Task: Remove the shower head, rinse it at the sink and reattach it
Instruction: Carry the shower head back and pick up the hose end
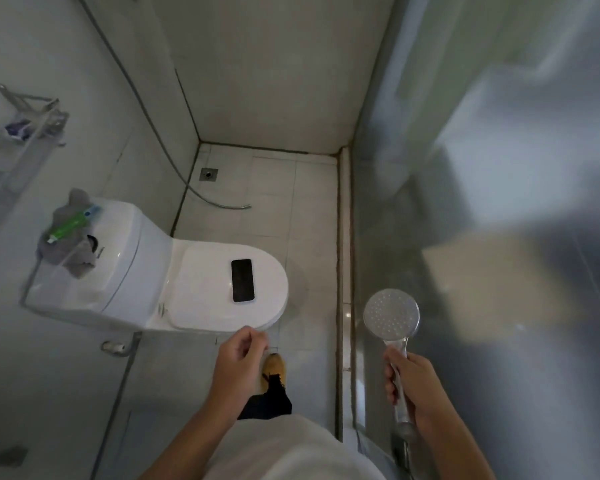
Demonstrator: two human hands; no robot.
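- Shower head (391,315) is held up in the right hand (417,386), fingers wrapped round the clear handle, spray face turned up toward the camera.
- Head is already off its hose; the hose (201,194) is seen lying loose across the shower floor, its free metal end near the drain (208,174).
- Left hand (238,358) is carried in front of the body, fingers loosely curled; nothing is seen in it.
- Sink is not in view. Step in hand is judged to be the carry to the sink; rinse and reattachment are not yet done.
- A phone (243,280) is lying on the closed lid of the toilet (201,296), close to the left hand's path. A knock from a swinging hand or the head could send it to the tiles.
- A green tube (70,226) and a grey cloth (73,251) are resting on the cistern; nearby a wire rack (25,112) is fixed to the wall.
- Grip risk: the handle may be wet and is held fairly low down, so a slip is possible and the head could crack on the tiles.
- A glass panel (499,168) stands just beside the raised head; a careless turn could strike it.
- A raised curb (343,237) runs along the floor beside the one shoe (273,370) in view; a trip is possible while attention is on the head.
- The loose hose end could pick up grit near the drain, which might foul the thread at refitting.
- Whether a washer remains in the handle or the hose cannot be told; its loss would cause a leak.
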